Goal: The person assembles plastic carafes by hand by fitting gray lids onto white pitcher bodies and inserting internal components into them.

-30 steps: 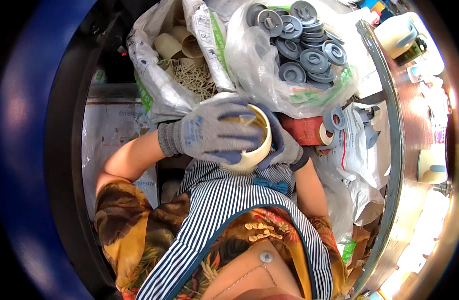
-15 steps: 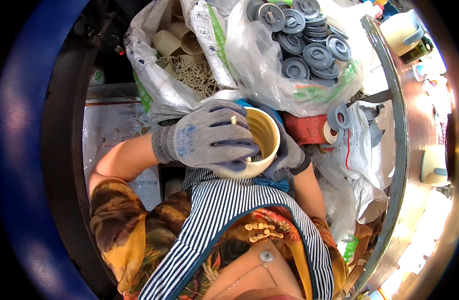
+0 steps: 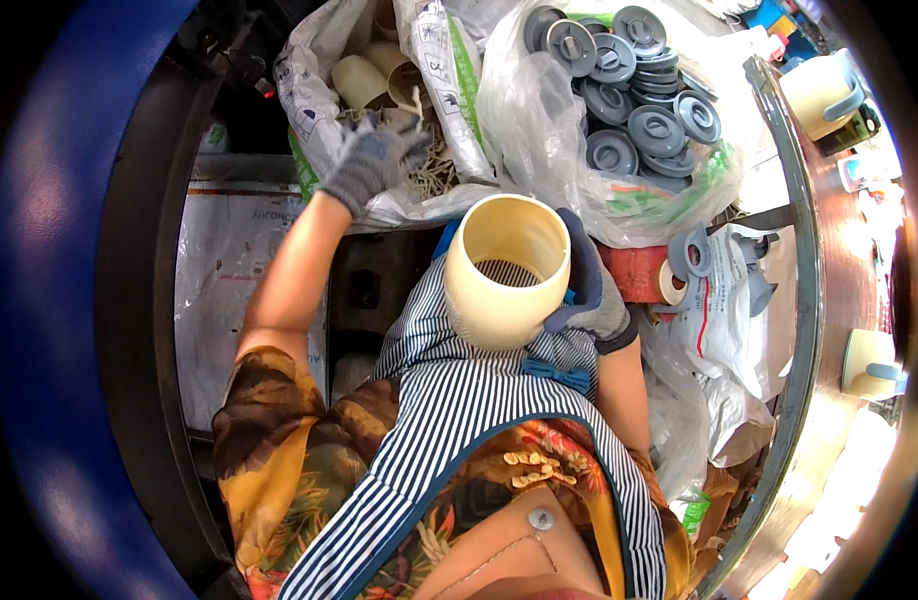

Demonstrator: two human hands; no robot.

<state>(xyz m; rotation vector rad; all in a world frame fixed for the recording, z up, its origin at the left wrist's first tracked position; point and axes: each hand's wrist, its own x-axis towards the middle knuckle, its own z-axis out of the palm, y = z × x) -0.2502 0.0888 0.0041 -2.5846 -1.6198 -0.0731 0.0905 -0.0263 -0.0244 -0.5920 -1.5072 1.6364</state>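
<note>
A cream, barrel-shaped plastic jug body stands tilted in front of my apron. The apron's stripes show through its open bottom. My right hand, in a grey glove with a dark palm, is closed on its right side. My left hand, gloved the same way, reaches over the near side of a white sack. Its fingers look spread and slightly blurred. A thin pale scrap shows just past the fingertips. Inside the sack lie cream jug bodies and a heap of pale plastic scraps.
Beside the sack, a clear bag holds many round grey lids. To the right are a red box, grey plastic parts and white bags. A metal-edged frame borders a brown table with a cream jug.
My left hand has left the jug body and moved up and left to the sack. The jug body now sits lower and more open to view, still in my right hand.
</note>
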